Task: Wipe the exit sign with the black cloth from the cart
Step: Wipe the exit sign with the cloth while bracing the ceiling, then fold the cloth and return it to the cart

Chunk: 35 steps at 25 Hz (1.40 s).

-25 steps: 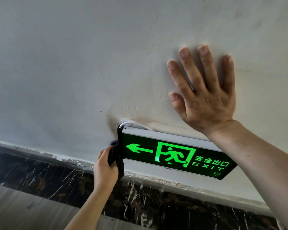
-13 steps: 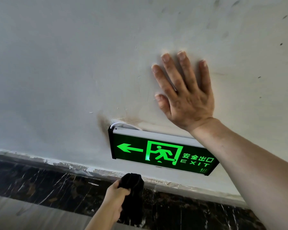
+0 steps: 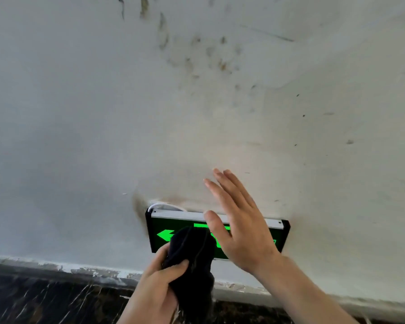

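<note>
A lit green exit sign [image 3: 277, 226] with a black frame hangs on the pale wall, low in the view. My left hand [image 3: 156, 285] grips a bunched black cloth [image 3: 192, 258] in front of the sign's lower left, just right of the green arrow. My right hand [image 3: 240, 226] is held flat with its fingers spread, in front of the middle of the sign; it hides the running figure and most of the lettering. Whether the cloth touches the sign's face is unclear.
The wall [image 3: 103, 113] above carries brown stains and scuffs. A white cable [image 3: 164, 205] loops out at the sign's top left. Below runs a chipped white edge [image 3: 80, 268] over dark veined marble [image 3: 45, 300].
My right hand has come off the wall and dropped in front of the sign. My left hand has risen with the cloth from below the sign to its lower left. The view has tilted upward.
</note>
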{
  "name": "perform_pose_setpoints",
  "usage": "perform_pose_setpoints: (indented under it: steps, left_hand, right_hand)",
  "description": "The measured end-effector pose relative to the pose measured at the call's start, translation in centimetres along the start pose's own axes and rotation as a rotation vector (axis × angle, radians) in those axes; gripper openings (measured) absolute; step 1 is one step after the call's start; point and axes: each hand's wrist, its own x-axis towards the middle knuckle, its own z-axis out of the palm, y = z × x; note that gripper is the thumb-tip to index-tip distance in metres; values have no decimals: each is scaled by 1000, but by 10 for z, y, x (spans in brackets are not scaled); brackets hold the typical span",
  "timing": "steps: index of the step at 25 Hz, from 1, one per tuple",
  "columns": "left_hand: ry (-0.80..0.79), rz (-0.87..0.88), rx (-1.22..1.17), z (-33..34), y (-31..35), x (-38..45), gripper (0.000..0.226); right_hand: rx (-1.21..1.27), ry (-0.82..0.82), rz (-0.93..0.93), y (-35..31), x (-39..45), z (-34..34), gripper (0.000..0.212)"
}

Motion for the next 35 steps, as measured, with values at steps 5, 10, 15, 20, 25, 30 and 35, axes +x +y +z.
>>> perform_pose_setpoints:
  steps: [5, 10, 15, 20, 25, 30, 35]
  left_hand:
    - [-147, -33, 130, 9, 6, -16, 66]
    - [-120, -112, 245, 16, -13, -18, 53]
    - [-159, -252, 253, 22, -17, -17, 43]
    - [-134, -299, 293, 41, -15, -38, 70]
    - [-51, -240, 207, 99, 29, -82, 62]
    - [22, -218, 128, 198, 121, -141, 39]
    - [179, -162, 56, 306, 231, -203, 17]
  right_hand:
    - [777, -226, 582, 10, -45, -11, 41]
    - [1044, -380, 747, 28, -74, -14, 40]
    - [991, -347, 826, 36, -96, -10, 39]
    - [1092, -61, 1081, 20, -89, -26, 27]
    - [1243, 60, 1175, -28, -41, -100, 22]
    - [1289, 65, 1173, -86, 31, -225, 22]
    - [1307, 49, 1169, -141, 97, -354, 25]
